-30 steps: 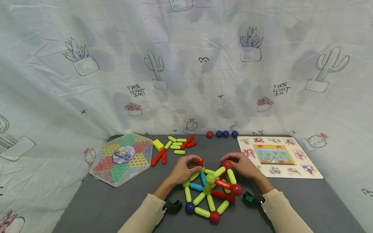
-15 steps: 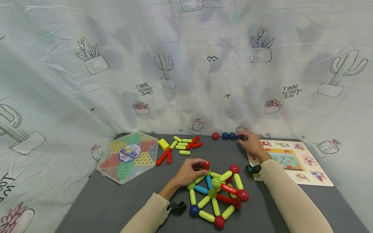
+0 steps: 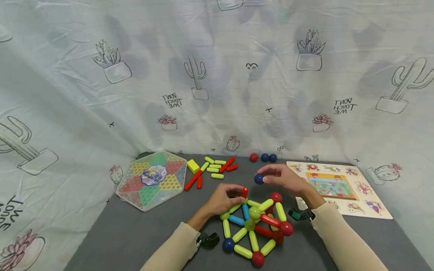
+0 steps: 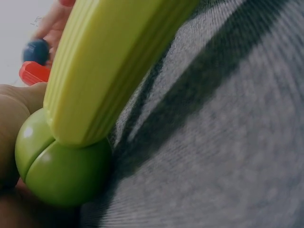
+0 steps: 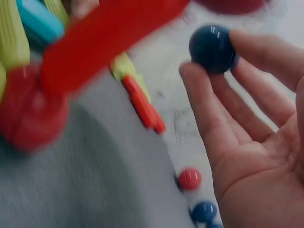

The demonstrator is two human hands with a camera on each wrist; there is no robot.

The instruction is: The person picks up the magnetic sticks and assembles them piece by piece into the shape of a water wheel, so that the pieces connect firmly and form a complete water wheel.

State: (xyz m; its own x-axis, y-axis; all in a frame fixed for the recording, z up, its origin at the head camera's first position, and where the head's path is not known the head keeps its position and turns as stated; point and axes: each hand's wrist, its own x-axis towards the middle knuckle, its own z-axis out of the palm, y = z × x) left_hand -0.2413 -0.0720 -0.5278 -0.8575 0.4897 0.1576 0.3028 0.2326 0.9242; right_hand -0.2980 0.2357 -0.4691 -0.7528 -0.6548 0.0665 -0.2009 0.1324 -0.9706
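Observation:
My right hand pinches a dark blue ball between thumb and fingers, raised behind a construction of magnetic rods and balls. In the right wrist view the blue ball sits at the fingertips. At the construction's back left, my left hand holds a short red rod that stands upright. The construction joins yellow-green, blue and red rods with green, red and blue balls; a green ball tops its middle. Up close in the left wrist view, a green ball touches a yellow-green rod beside the hand.
Loose yellow-green rods and red rods lie behind, near a yellow block. A red ball and two blue balls line the back edge. A hexagonal game board lies left, a picture puzzle board right.
My right hand left the construction, reached to the row of balls at the back, took the end blue ball and brought it forward. My left hand stays at the red rod.

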